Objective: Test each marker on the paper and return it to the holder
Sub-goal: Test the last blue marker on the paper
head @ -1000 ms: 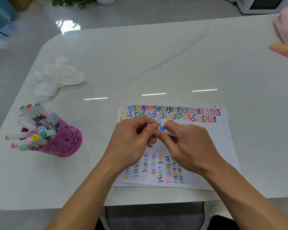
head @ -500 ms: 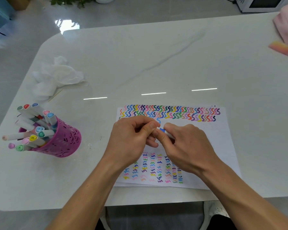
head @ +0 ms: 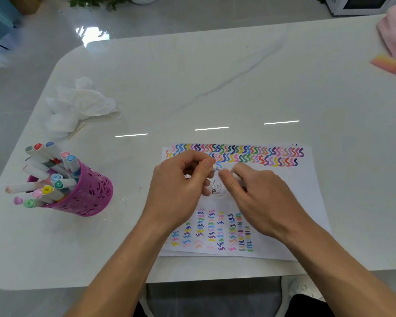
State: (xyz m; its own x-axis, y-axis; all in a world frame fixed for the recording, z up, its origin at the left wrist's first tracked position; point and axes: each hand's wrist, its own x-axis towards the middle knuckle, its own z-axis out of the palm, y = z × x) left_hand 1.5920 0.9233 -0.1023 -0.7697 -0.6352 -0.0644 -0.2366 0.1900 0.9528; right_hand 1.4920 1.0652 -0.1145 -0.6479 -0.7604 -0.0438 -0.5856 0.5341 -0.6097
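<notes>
Pink holder [head: 89, 193] stood left of the squiggled paper [head: 306, 202]; over it the right hand [head: 261, 202] gripped a white marker [head: 237, 177], the left hand [head: 181, 191] pinched a small blurred piece [head: 213, 168].

no legible text; marker cap [head: 47, 189] markings too small to read

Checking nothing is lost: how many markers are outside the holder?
1: the marker held between the left hand and right hand, over the paper. Others may hide beneath them.
</notes>
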